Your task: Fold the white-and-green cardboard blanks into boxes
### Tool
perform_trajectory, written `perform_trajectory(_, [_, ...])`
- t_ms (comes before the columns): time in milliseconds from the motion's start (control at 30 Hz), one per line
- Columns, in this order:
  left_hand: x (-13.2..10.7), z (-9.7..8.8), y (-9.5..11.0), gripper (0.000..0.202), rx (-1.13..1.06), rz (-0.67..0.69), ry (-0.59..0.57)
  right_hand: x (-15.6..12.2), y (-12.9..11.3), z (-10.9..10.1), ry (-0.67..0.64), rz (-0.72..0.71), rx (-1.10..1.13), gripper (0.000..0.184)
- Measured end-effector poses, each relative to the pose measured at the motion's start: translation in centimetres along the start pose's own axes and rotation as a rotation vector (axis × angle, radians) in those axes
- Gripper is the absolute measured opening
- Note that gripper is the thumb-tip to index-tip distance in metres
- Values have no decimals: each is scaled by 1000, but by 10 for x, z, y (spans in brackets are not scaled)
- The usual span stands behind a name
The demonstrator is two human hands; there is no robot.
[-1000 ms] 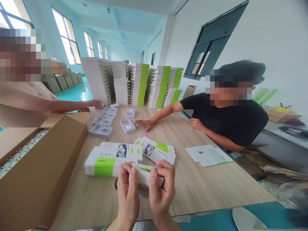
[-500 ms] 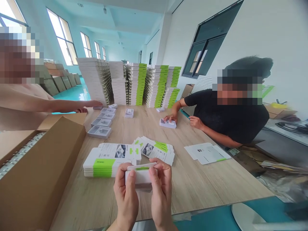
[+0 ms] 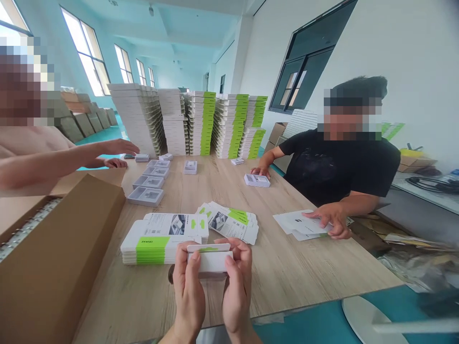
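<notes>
Between both hands, above the near part of the table, is a small white carton (image 3: 211, 262) with a hang tab that shows a green patch. My left hand (image 3: 189, 286) grips its left side, thumb on the near face. My right hand (image 3: 237, 282) grips the right side in the same way, fingers behind the tab. Just beyond lies a stack of flat white-and-green cartons (image 3: 154, 242). Beside that stack, more flat cartons (image 3: 233, 222) are fanned out on the table. The far side and underside of the held carton are hidden.
A large open cardboard box (image 3: 68, 258) stands at the left. Several plastic trays (image 3: 146, 196) line the table's left side, another tray (image 3: 257, 180) lies right. Tall stacks of cartons (image 3: 201, 124) rise at the back. One co-worker's hand (image 3: 332, 220) rests on flat cartons.
My hands still hold the carton, its tab now showing more of the green patch. The right co-worker's hand has reached onto the flat cartons; the left co-worker's hand has lifted.
</notes>
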State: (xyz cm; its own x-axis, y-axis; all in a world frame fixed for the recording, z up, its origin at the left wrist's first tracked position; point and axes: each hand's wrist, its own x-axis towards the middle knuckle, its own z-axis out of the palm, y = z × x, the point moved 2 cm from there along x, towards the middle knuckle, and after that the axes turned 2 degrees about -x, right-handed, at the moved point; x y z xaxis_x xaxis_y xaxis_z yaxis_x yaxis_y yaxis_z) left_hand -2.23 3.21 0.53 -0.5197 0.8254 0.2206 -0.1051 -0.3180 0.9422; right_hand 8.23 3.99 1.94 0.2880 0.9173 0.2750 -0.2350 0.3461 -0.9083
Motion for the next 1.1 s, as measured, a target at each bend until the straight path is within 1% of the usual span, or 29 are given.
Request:
perform_trajectory(67, [0,-1,0,29,18,-10,-23,-1,2,-1,-66,58,-28,29])
perform_trajectory(100, [-1,-1,0,29,29,-7,-29,-2,3,-1,-76,94,-48,28])
perform_trajectory(167, [-1,-2,2,28,50,9,-33,-2,5,-3,-54,130,-85,28])
perform_trajectory(200, [-2,-3,2,28,59,16,-33,-2,5,-4,-39,126,-101,28])
perform_trajectory(300, [-1,-3,2,33,66,27,-39,-1,4,-4,-50,106,-128,30])
perform_trajectory(400, [-1,-3,-3,44,21,28,-54,2,2,-3,-58,120,-143,33])
perform_trajectory(500, [-2,-2,-10,50,-29,25,-57,7,-2,-2,-70,116,-166,33])
perform_trajectory(667, [-2,-2,-13,49,-35,28,-69,20,-12,-4,-129,105,-213,28])
perform_trajectory(733, [-1,-5,-13,45,-15,35,-88,23,-13,-6,-147,138,-157,28])
perform_trajectory(800, [0,-6,-15,44,11,34,-116,24,-10,-7,-188,206,-49,37])
perform_trajectory(867, [1,-7,-17,46,26,12,-148,21,-4,-7,-207,255,39,48])
perform_trajectory(900, [1,-6,-17,49,31,-2,-160,19,-1,-7,-194,259,48,50])
perform_trajectory(933, [0,-4,-18,52,35,-10,-164,17,3,-8,-161,247,32,48])
perform_trajectory(1033, [-1,3,-13,58,40,-7,-159,15,9,-9,-15,172,-57,34])
perform_trajectory(1100, [-2,8,-7,61,32,-29,-154,18,11,-10,47,151,-88,30])
